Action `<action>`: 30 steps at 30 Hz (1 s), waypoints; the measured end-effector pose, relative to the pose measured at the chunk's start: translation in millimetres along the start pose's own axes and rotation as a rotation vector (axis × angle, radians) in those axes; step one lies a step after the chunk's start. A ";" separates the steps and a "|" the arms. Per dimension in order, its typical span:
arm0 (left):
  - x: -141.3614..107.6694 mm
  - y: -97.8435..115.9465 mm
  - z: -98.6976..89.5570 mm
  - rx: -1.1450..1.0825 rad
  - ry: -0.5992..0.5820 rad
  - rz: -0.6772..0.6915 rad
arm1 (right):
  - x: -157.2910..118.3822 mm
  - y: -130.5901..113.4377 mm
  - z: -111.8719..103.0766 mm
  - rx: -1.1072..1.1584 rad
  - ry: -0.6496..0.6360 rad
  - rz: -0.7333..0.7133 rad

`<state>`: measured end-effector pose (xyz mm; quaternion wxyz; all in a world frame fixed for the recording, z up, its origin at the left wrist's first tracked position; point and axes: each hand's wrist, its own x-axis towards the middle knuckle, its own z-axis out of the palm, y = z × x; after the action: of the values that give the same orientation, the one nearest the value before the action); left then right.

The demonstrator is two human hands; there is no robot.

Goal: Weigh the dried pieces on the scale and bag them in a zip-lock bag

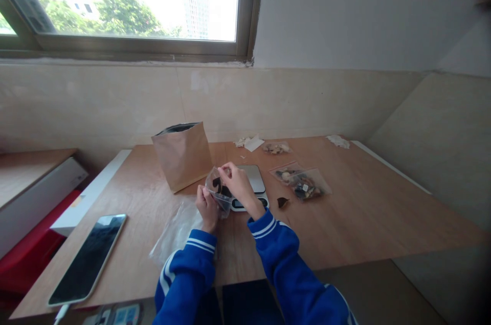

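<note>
Clear zip bag of dark pieces, pinched at its top edge by right-hand fingers; left hand closed on its side. Held just over the near edge of digital scale. Risk: a slack pinch or tilt could spill pieces across the scale or wooden table.

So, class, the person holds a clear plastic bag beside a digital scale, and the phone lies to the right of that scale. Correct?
No: the head view shows the phone lying to the left of the digital scale, not the right. The left hand and right hand hold the clear plastic bag beside it.
</note>
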<state>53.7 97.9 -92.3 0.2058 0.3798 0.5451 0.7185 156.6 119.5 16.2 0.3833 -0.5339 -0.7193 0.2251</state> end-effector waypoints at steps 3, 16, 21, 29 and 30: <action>0.4 2.8 0.1 -0.044 0.005 -0.047 | -6.6 5.9 1.4 0.124 0.019 -0.043; -5.5 37.7 5.7 -0.363 -0.167 -0.156 | -68.1 34.7 23.8 0.529 0.035 -0.037; -18.7 47.3 5.0 -0.188 -0.352 -0.089 | -63.0 43.3 0.4 0.582 0.132 -0.009; 5.2 48.0 -9.2 0.078 -0.205 -0.005 | -67.5 69.6 -37.0 0.622 0.287 0.105; 7.0 48.7 -9.1 0.042 -0.320 -0.032 | -67.3 70.1 -37.7 0.591 0.312 0.096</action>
<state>48.1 81.5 -45.4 0.2933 0.4848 0.5264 0.6339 237.4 76.0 -33.3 0.6159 -0.4611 -0.5296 0.3573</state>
